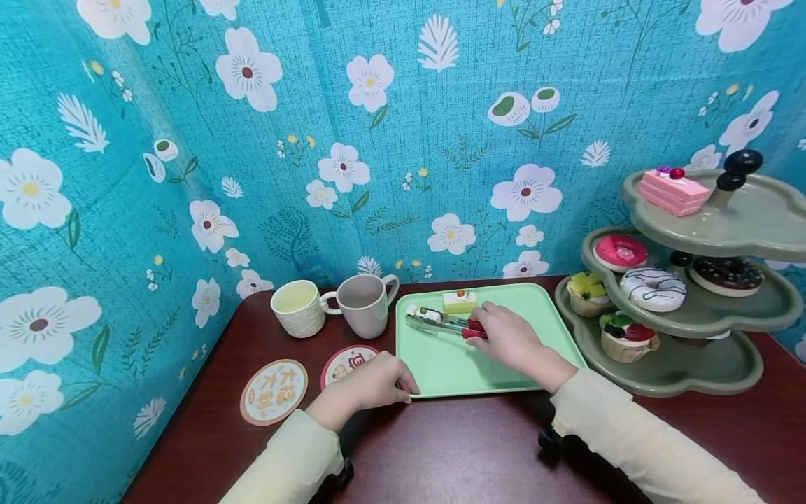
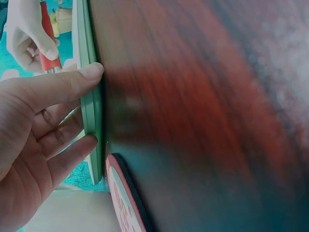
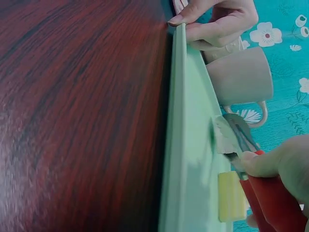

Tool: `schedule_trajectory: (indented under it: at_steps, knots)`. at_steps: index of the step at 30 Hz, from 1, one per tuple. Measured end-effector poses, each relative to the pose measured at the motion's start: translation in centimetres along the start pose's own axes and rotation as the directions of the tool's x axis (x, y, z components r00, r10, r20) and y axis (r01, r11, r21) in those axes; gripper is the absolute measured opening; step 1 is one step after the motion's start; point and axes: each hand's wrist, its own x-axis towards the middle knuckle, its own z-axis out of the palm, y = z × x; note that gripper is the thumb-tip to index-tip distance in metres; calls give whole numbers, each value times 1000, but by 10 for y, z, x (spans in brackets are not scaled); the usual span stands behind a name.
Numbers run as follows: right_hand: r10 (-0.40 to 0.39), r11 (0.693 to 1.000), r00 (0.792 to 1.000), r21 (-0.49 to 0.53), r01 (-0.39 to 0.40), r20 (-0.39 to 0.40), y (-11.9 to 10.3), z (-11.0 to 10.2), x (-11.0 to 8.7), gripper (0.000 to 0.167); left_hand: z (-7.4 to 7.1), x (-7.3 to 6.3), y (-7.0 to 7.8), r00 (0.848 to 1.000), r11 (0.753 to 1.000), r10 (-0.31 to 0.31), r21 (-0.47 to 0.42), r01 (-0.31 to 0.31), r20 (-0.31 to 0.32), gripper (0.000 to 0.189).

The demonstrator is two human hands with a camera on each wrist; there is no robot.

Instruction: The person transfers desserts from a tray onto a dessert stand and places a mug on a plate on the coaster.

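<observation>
My right hand (image 1: 506, 337) grips red-handled metal tongs (image 1: 450, 324) over the far left part of a light green tray (image 1: 491, 367). The tong tips lie around a small white cake piece (image 1: 425, 314) with dark and green topping, low over the tray. Beside it on the tray is a yellow and white cake slice (image 1: 460, 302) with an orange-brown topping. With thumb and fingers on either side of the rim, my left hand (image 1: 378, 381) holds the tray's near left corner; the left wrist view shows the thumb (image 2: 72, 82) across the green edge.
Left of the tray stand a grey mug (image 1: 364, 308) and a pale yellow cup (image 1: 299, 311). Two round coasters, one orange-rimmed (image 1: 274, 392) and one red-rimmed (image 1: 343, 358), lie in front. On the right a tiered green stand (image 1: 667, 374) bears donuts, cupcakes and a pink cake slice (image 1: 672, 192).
</observation>
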Motion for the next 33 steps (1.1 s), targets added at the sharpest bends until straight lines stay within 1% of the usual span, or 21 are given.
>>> schedule_trajectory:
  at_steps: [6,9,12,19,26,28,33]
  knots:
    - [-21,999,999,-32,22,24,-2,-13,-9,33,1,0,-1,1000,1000,2,6,-2,-6,13]
    - [-28,999,999,-41,29,24,-1,-21,-14,35,2,0,-1,1000,1000,2,4,-2,-8,12]
    - [-30,999,1000,-43,31,9,0,-28,-19,37,2,0,0,1000,1000,1,4,-1,-9,12]
    - [-54,997,997,-54,51,-54,2,-45,-34,38,4,0,-1,1000,1000,3,7,-3,-15,13]
    - [-101,991,988,-103,89,-120,4,-68,-47,37,4,1,-1,1000,1000,5,10,-4,-19,12]
    - [-106,989,987,-120,91,-123,4,-75,-51,38,4,1,-1,1000,1000,6,12,-6,-22,12]
    - [-95,984,990,-162,78,-104,6,-93,-62,45,3,0,-1,1000,1000,5,10,-5,-20,12]
